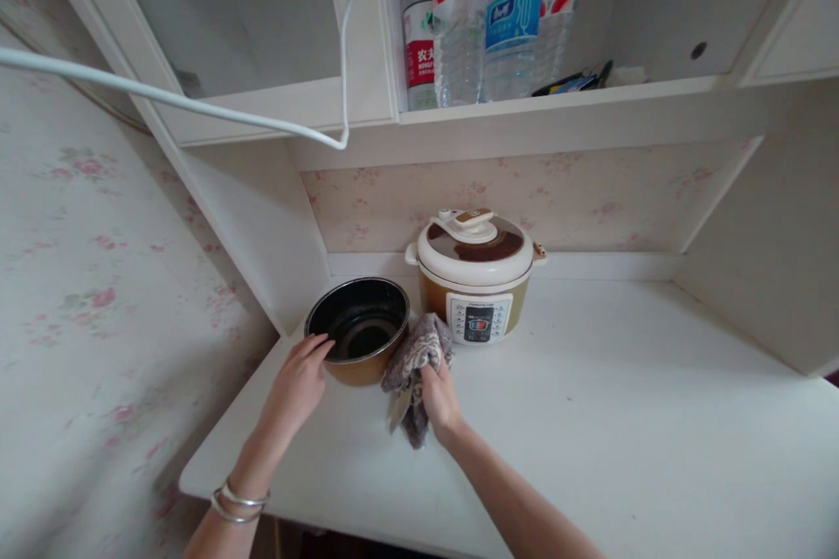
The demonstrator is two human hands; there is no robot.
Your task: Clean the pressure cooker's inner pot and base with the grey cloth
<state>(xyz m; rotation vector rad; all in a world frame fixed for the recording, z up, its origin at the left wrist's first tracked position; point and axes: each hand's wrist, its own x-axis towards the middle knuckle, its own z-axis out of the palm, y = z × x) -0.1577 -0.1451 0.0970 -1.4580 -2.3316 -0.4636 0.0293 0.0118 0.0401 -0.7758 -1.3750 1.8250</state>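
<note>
Left of centre, my left hand touches the pot, its grip unclear; my right hand pinches the cloth, best worked with even, gentle pressure.

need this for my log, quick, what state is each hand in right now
Left hand: at the pot's near-left rim; whether it grips cannot be told.
Right hand: closed, holding the patterned cloth.

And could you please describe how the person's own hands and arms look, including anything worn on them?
The left hand is ungloved, with two slim, rounded, shiny silver-coloured bangles worn below the wrist. The right hand is ungloved too, with no bangle visible on that arm. No sleeve shows on either side.
</note>
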